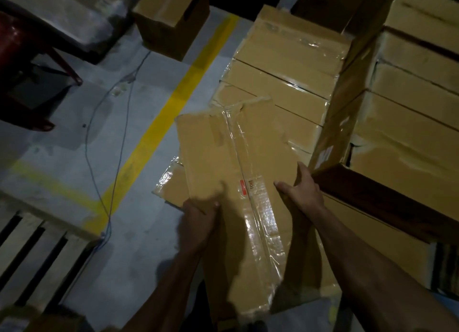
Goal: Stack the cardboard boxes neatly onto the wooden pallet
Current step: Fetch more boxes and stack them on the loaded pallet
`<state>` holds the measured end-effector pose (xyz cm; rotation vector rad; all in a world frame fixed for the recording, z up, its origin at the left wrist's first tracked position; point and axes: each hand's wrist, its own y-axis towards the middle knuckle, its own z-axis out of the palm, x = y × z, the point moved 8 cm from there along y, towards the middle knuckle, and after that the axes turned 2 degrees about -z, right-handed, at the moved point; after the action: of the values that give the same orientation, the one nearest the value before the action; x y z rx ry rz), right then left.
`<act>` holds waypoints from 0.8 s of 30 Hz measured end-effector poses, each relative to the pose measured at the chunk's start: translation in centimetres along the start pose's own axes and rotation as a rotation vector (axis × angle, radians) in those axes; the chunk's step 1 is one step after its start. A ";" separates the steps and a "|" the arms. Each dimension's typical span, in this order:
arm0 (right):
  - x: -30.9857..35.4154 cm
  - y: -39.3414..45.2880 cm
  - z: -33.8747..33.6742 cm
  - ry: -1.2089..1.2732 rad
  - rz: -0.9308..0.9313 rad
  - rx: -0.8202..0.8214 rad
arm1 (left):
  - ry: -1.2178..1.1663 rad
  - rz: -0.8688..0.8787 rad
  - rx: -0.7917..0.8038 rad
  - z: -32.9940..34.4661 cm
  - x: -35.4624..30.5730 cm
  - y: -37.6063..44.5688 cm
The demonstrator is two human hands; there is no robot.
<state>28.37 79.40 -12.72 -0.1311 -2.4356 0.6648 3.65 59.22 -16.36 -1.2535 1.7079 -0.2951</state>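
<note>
Gripping a long taped cardboard box (233,187) by its two long edges, the left hand (198,220) and right hand (301,192) hold it above lower boxes (285,70), tight against a taller stack (409,133), with open grey floor (74,157) and a wooden pallet (32,252) leftward.

open grey floor (74,157) left, cable (119,123) across it, stacked boxes (397,123) blocking right

matt brown cardboard box (223,162), glossy clear tape; pale bare-wood pallet (32,254); smooth grey floor (62,142)
</note>
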 end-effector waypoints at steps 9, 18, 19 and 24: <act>-2.9 2.2 2.2 0.048 0.076 0.034 | 0.100 0.158 -0.024 2.2 0.9 1.8; -4.9 -6.1 2.3 -0.141 0.135 -0.086 | 0.122 0.296 0.057 1.0 -2.1 1.2; -5.6 -7.9 2.3 -0.132 0.152 -0.093 | 0.190 0.291 0.051 0.6 -2.4 1.0; -9.1 -15.7 3.0 -0.004 0.270 -0.119 | 0.513 0.378 0.078 -0.7 -4.5 -0.7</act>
<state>34.99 62.24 -11.90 -0.5147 -2.4849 0.6344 3.52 62.47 -13.02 -0.8106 2.3014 -0.4773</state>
